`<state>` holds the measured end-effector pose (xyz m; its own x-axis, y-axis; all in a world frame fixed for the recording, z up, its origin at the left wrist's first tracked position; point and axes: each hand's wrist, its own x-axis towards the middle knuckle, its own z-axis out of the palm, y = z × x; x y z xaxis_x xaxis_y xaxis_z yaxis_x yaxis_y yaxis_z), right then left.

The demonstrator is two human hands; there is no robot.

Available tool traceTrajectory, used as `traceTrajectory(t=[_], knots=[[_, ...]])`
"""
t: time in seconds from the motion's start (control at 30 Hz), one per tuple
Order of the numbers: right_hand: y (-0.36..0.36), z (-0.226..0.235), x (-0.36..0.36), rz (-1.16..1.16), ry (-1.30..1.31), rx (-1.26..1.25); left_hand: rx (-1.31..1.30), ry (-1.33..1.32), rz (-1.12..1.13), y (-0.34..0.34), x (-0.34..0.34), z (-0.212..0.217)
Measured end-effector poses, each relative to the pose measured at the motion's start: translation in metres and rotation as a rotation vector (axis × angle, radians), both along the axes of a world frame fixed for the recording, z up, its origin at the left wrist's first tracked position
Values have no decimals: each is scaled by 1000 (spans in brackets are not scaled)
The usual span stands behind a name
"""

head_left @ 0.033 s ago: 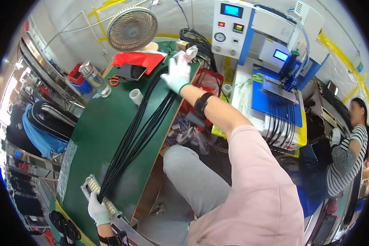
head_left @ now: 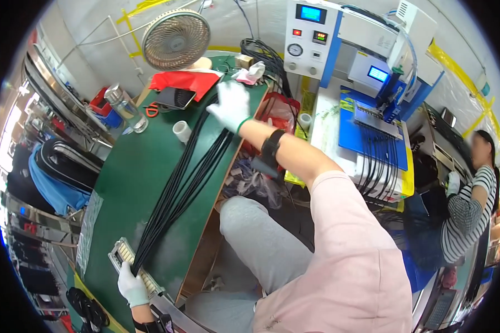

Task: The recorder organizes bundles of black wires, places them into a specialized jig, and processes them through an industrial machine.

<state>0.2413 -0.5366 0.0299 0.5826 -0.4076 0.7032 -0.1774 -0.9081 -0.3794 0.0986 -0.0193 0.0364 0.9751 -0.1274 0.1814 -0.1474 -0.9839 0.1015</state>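
Observation:
Long black cables [head_left: 175, 191] lie in a bundle across the green table, running from the near left to the far right. My left hand [head_left: 132, 286], in a white glove, is closed round their near ends. Under and beside it sits a slotted metal-framed fixture [head_left: 125, 254] with pale strips inside. At the bundle's far end hovers my right hand [head_left: 231, 105], also gloved and a little blurred. Its thumb and fingers are spread over the cables, and no object shows in it. Whether it touches them I cannot tell.
A white tube roll [head_left: 181, 131], a red sheet [head_left: 186, 83], scissors [head_left: 151, 110], a glass bottle [head_left: 126, 109] and a fan [head_left: 176, 40] stand or lie around the table's far side. To the right is a bench machine [head_left: 366, 61]; a person [head_left: 472, 205] sits beyond it.
My right hand has shifted slightly left and toward me over the far end of the cables. My left hand keeps its place on the near ends.

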Motion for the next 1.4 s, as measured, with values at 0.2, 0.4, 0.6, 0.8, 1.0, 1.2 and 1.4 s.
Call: traceTrajectory(t=[0.2,0.4,0.6,0.8,1.0,1.2,1.4], knots=[[175,-4,-79,1289,82,-92,74,-131,-112,-29,5,-7],[211,-17,-122,1184,378,-223,40,-56,-94,-48,1,-10],[107,-12,-203,1027,312,71,14,0,-93,-30,9,-18],[-71,-16,-371,210,176,-14,51,-25,-109,9,3,-14],[-221,-32,-601,-604,516,309,57,-22,-160,15,-22,-15],[-234,-97,-639,-516,648,171,220,-295,-196,-12,-53,31],[-245,-114,-629,-518,624,352,-263,-357,-372,-97,-137,50]])
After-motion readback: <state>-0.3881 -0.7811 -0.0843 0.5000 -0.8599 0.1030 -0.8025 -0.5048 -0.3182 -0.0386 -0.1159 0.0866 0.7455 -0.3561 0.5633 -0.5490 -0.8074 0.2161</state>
